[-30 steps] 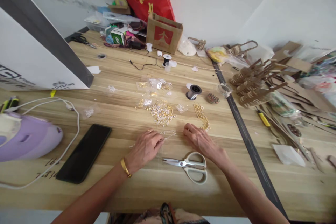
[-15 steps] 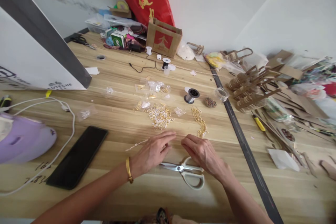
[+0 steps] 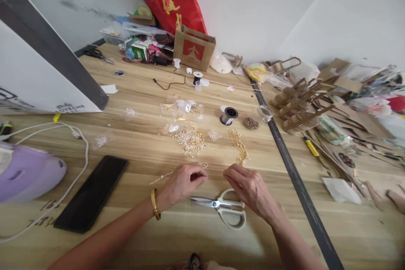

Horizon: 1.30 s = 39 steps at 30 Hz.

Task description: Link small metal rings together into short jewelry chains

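Note:
My left hand (image 3: 186, 180), with a gold bangle (image 3: 155, 203) at its wrist, is closed, thumb and fingertips meeting in a pinch. A thin beaded chain (image 3: 161, 177) lies on the table behind it, part of it hidden by the hand. Across a small gap, my right hand (image 3: 245, 183) has its fingers pressed together, pointing left. Whatever either pinch holds is too small to make out. White-handled scissors (image 3: 218, 204) lie below, blades to the left, partly under the right hand. Gold chains (image 3: 238, 147) and a heap of gold and clear beads (image 3: 190, 141) lie beyond the hands.
A black phone (image 3: 91, 194) and a white cable (image 3: 87, 152) lie to the left. A wire spool (image 3: 228, 115), a cluster of brown beads (image 3: 252, 123) and small bags (image 3: 189, 105) sit farther back. Woven baskets (image 3: 292, 109) stand at right, past a dark strip (image 3: 292, 173).
My left hand's fingers have curled from stretched out to a pinch, uncovering the chain's looped end. My right hand has shifted slightly right, widening the gap. The view has moved a little.

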Each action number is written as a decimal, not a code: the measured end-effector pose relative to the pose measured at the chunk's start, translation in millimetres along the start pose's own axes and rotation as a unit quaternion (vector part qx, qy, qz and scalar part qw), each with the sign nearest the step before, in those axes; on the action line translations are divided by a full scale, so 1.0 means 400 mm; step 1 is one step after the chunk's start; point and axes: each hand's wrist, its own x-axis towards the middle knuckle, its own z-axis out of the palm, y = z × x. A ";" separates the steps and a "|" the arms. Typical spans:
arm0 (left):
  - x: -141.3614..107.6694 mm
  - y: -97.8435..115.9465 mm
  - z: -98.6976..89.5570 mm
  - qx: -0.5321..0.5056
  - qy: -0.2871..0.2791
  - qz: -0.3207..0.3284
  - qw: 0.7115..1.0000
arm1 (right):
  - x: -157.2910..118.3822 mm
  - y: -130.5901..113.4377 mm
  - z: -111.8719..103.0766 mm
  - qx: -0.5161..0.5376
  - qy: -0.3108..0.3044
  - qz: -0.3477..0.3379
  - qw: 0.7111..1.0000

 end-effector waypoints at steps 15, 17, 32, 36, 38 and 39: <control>-0.014 -0.017 -0.051 0.013 0.039 -0.012 0.999 | 0.000 0.018 0.000 -0.003 -0.034 0.041 0.999; -0.019 -0.011 -0.045 0.043 0.018 -0.001 0.999 | 0.002 0.014 -0.005 0.008 -0.042 0.046 0.998; -0.030 0.002 0.005 0.091 -0.013 -0.001 0.996 | 0.090 -0.083 0.039 0.195 -0.064 0.037 0.978; -0.028 -0.006 0.000 0.082 0.005 -0.006 0.997 | 0.104 -0.071 0.059 0.223 -0.071 0.058 0.971; -0.027 -0.009 -0.002 0.081 0.012 -0.010 0.997 | 0.112 -0.067 0.068 0.235 -0.072 0.058 0.967; -0.027 -0.012 -0.003 0.082 0.015 -0.013 0.996 | 0.116 -0.066 0.071 0.236 -0.070 0.054 0.968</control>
